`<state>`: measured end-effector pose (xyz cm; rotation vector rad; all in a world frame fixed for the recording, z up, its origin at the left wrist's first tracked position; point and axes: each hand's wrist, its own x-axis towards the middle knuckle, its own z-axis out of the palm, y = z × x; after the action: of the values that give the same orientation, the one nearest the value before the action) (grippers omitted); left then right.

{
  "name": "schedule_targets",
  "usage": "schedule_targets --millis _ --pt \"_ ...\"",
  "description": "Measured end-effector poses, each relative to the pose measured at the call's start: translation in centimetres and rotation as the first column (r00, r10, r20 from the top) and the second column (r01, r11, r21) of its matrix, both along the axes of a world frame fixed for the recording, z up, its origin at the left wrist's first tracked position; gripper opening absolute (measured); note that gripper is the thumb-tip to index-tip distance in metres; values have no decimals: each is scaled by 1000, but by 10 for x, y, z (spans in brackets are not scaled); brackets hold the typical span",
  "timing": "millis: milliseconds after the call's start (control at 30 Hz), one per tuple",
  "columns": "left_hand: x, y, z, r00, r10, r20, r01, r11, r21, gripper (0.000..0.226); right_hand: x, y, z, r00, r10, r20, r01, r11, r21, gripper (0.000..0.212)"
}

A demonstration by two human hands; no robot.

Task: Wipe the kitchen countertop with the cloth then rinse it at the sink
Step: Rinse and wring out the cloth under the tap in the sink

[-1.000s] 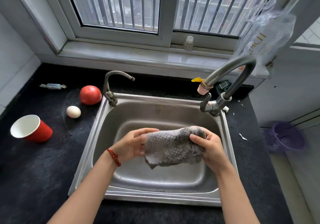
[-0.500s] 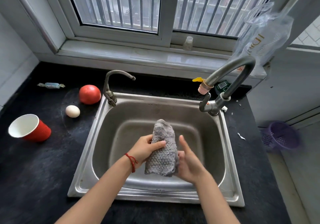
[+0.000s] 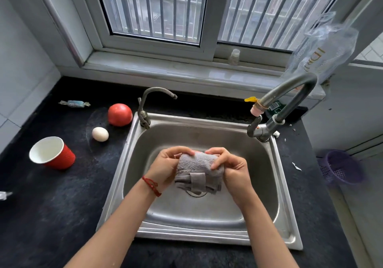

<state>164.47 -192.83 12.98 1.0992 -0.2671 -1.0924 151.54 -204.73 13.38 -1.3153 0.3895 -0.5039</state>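
A person's 2 bare hands bunch a grey, waffle-textured cloth [image 3: 198, 169] over the basin of a stainless-steel sink [image 3: 287, 211]. The left hand [image 3: 165, 167] curls round the cloth's left side, fingertips hooked over its top edge; the right hand [image 3: 232, 168] clamps the right side, fingers pressed into the crumpled fabric. A flat hanging loop lies across the cloth's lower fold, and the drain shows just beneath. A thin red cord bracelet [image 3: 152, 186] circles the left wrist.

The rectangular sink is set into a matte black, speckled countertop [image 3: 51, 205]. A slim, dull metal tap [image 3: 149, 106] stands at its back left corner; a thicker arched faucet [image 3: 290, 93] with a pink nozzle rises at the back right.

On the countertop left of the sink sit a round red tomato [image 3: 120, 114], a smooth white egg [image 3: 100, 134], a ribbed red paper cup [image 3: 51, 152] with a white interior, and a twist-wrapped candy [image 3: 74, 103].

A crinkled clear plastic bag [image 3: 323, 46] hangs at upper right, and a purple mesh basket [image 3: 339, 167] sits low to the right. A small clear bottle [image 3: 234, 57] stands on the sill below the barred window [image 3: 157, 9].
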Motion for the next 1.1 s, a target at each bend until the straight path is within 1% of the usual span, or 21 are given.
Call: schedule_targets --millis 67,133,167,200,267,333,367,433,500,533,567,600,633,700,767,800,833,900,933,1000,1100 --pt "2 4 0 997 -6 -70 6 1000 2 42 1 4 0 1000 -1 -20 1 1000 9 57" --pt "4 12 0 975 -53 -215 49 999 -24 31 2 5 1 999 2 -42 -1 1000 8 53" --pt "3 15 3 959 -99 -267 93 995 -36 32 3 5 1 999 0 -53 0 1000 3 53" --pt "0 17 4 950 -144 -276 140 989 -36 35 3 5 2 998 -5 -65 5 1000 1 55" --pt "-7 18 5 958 -218 -188 219 976 -14 37 4 5 1 997 -21 -79 22 1000 13 58" --pt "-14 17 6 974 -213 -75 218 974 69 48 4 4 1 996 -20 -93 22 999 26 56" --pt "-18 17 7 981 -188 -41 191 974 119 53 4 4 2 995 -19 -102 23 999 40 55" --pt "-24 17 6 992 -119 37 110 976 186 52 0 -3 -1 992 4 -125 11 992 124 49" --pt "-32 17 -1 992 -16 129 -10 980 199 46 -9 -12 0 990 120 -77 -89 940 328 27" --pt "-39 16 -4 983 47 179 -82 979 189 45 -14 -16 0 980 192 -56 -150 893 424 30" --pt "-47 15 -4 966 111 233 -156 971 182 43 -19 -21 -3 962 264 -75 -200 863 463 51" --pt "-56 13 -6 943 174 283 -231 955 183 39 -23 -23 -7 933 327 -149 -228 860 457 67" --pt "-66 10 -6 915 232 330 -304 934 187 36 -28 -22 -10 901 378 -213 -260 864 431 74" --pt "-89 3 -2 850 335 407 -441 874 202 36 -37 -16 -14 846 447 -289 -317 860 400 71" --pt "-113 -2 -3 784 424 453 -556 805 209 37 -44 -15 -15 835 444 -324 -308 866 394 66" --pt "-124 -3 -4 759 469 452 -602 771 210 37 -47 -16 -14 842 421 -337 -289 880 376 58" --pt "-134 -1 -6 738 516 434 -642 736 216 36 -51 -16 -14 850 395 -348 -276 897 345 44" --pt "-152 6 -5 714 606 352 -693 685 227 32 -56 -14 -9 844 395 -362 -296 907 299 15" --pt "-160 11 -3 703 647 296 -709 668 225 29 -58 -10 -7 840 405 -360 -310 904 294 8" --pt "-173 28 5 699 689 194 -715 658 237 23 -58 0 -3 825 444 -349 -354 888 293 7" --pt "-190 69 18 708 693 140 -700 660 272 14 -56 30 5 771 558 -306 -477 825 301 13"
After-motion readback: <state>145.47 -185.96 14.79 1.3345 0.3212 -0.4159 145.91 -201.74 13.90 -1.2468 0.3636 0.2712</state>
